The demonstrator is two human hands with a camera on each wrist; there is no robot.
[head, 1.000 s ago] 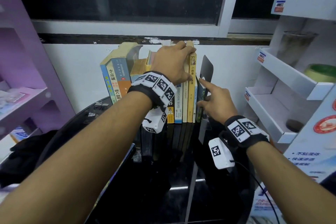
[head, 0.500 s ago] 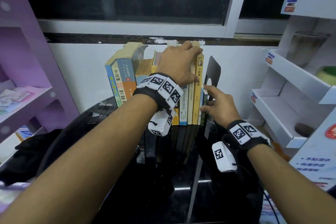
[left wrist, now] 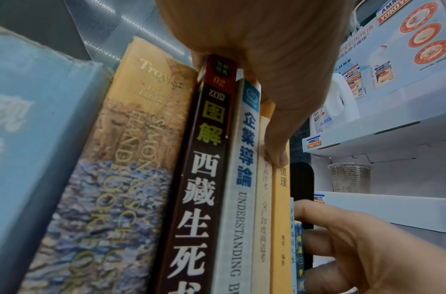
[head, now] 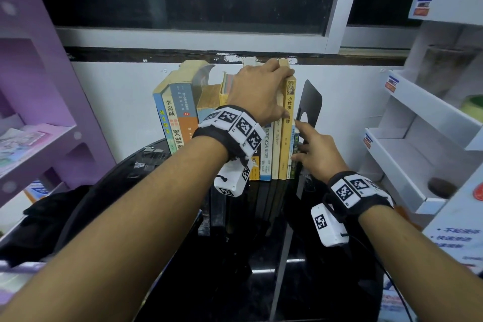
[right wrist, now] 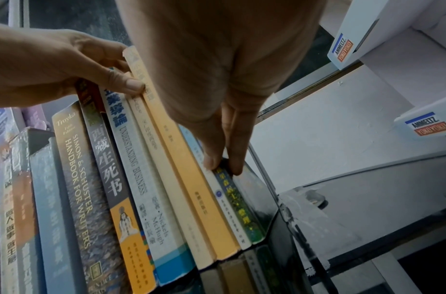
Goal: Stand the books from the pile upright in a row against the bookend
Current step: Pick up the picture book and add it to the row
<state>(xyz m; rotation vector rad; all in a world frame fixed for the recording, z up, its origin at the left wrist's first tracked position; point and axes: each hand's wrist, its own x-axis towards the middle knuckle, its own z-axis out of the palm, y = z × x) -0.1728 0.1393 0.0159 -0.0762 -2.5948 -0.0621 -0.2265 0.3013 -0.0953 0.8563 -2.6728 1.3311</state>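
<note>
A row of books [head: 271, 154] stands upright on the black table [head: 235, 282], its right end beside the black bookend [head: 312, 99]. My left hand [head: 282, 91] grips the tops of the taller books, fingers over the top edge and thumb [left wrist: 280, 157] on the yellow book [left wrist: 280, 218]. My right hand [head: 300, 144] reaches the short books by the bookend [right wrist: 263, 179]. Its straight fingertips [right wrist: 211, 161] touch the top of the thin green book [right wrist: 239, 208]. Thick books [head: 177, 112] at the row's left end lean rightward.
A purple shelf unit [head: 39, 138] stands at the left and a white display rack [head: 418, 138] at the right, close to the bookend. A plastic cup [left wrist: 349, 179] sits on the rack. Behind the books are a white wall and a dark window. Black cloth [head: 52, 212] lies low left.
My right hand has come down from pointing near the bookend's upper part to the short books' spines. The left hand stays on the tops of the tall books.
</note>
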